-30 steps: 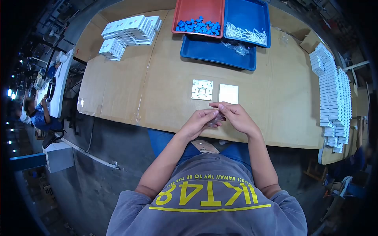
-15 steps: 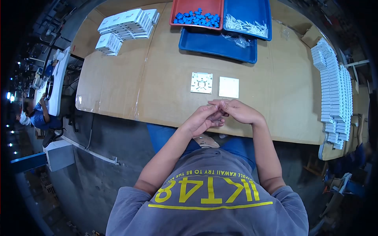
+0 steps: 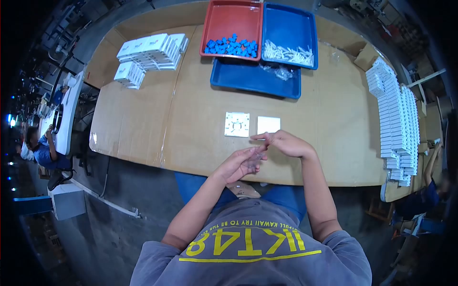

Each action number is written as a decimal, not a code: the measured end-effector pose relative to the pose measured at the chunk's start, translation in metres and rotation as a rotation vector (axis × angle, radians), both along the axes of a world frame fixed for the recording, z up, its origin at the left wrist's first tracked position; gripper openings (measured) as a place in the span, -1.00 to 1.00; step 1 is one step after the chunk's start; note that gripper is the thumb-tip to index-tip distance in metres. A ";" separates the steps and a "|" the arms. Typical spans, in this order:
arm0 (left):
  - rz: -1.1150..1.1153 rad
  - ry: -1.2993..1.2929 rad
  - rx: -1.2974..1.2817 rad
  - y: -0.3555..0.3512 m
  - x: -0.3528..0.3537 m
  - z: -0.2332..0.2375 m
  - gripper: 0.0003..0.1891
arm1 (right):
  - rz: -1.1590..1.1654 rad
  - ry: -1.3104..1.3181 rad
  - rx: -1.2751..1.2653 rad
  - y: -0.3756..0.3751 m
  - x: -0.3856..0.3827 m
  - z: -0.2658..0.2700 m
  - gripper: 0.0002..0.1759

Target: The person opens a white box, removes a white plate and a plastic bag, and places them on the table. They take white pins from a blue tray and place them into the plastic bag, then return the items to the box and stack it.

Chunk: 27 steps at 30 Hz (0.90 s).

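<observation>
Both hands had moved farther apart in the head view than half a second before. The left hand [image 3: 237, 165] was half open, with something clear [image 3: 254, 165], blurred, by its fingers; the right hand [image 3: 290, 144] bent loosely, its hold impossible to tell. At twelve o'clock lay one patterned square [image 3: 237, 124] and one plain square [image 3: 268, 124], beyond them one red tray [image 3: 232, 24] and two blue trays [image 3: 288, 28].

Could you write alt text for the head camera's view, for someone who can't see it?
A person's left hand and right hand close together near a table's edge, by two white squares. Beyond lie a red tray of blue pieces and a blue tray of white ones; white stacks stand on both sides.
</observation>
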<state>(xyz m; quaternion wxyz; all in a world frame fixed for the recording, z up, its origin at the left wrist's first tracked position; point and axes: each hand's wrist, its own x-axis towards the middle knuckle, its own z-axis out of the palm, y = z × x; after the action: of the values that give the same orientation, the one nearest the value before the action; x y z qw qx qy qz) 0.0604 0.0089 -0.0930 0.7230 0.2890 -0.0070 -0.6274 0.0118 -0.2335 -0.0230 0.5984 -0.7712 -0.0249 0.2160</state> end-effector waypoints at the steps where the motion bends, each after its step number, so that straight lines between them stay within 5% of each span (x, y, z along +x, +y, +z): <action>1: 0.001 0.025 -0.007 -0.001 0.003 0.001 -0.50 | -0.086 -0.051 -0.033 -0.012 0.007 0.003 -0.33; 8: 0.030 0.188 -0.109 0.000 0.014 -0.025 -0.41 | -0.693 -0.406 -0.310 -0.115 0.095 -0.007 -0.75; 13: -0.040 0.266 -0.254 0.009 0.021 -0.051 -0.41 | -0.792 -0.448 -0.790 -0.167 0.153 -0.004 -0.79; 18: -0.058 0.273 -0.215 0.006 0.026 -0.050 -0.40 | -0.494 -0.546 -1.037 -0.183 0.194 -0.008 -0.79; 21: -0.061 0.263 -0.206 0.003 0.027 -0.053 -0.41 | -0.382 -0.610 -0.955 -0.178 0.212 -0.008 -0.77; 27: -0.062 0.318 -0.203 0.000 0.029 -0.053 -0.45 | -0.394 -0.614 -1.101 -0.192 0.226 -0.018 -0.77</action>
<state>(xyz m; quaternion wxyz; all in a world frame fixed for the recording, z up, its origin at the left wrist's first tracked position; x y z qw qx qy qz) 0.0896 0.0088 -0.1465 0.7208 0.1116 0.0351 -0.6832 0.2374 -0.4252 -0.0408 0.1107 -0.9811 0.0613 -0.1463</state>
